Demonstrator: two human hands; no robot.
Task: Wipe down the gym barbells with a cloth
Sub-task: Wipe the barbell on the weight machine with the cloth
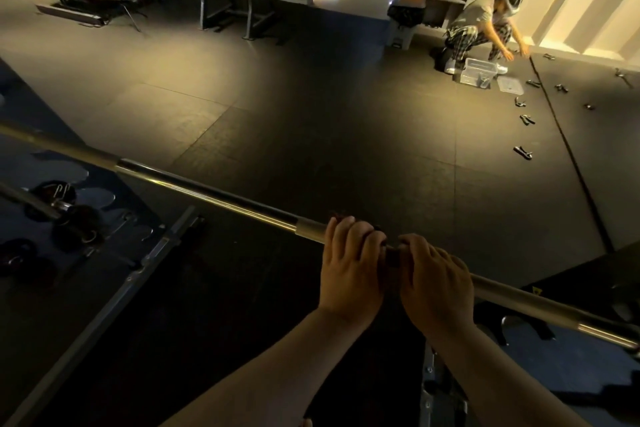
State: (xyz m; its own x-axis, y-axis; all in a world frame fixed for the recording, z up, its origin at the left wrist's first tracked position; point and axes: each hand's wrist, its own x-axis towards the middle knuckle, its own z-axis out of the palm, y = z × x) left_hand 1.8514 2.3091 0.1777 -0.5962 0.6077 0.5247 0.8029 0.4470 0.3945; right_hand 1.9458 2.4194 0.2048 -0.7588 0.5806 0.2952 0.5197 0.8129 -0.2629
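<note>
Barbell [207, 196] in left hand [349, 270], right hand [436, 282]

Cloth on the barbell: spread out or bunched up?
Bunched: the cloth shows only as a dark wad between left hand and right hand, both gripping the barbell.

Steel barbell [221, 199] slants level; dark cloth [392, 256] wraps it.

Your single head-worn camera looks forward and down — close above the barbell [207, 195], wide-angle, with gym floor [311, 114] stretching beyond.
</note>
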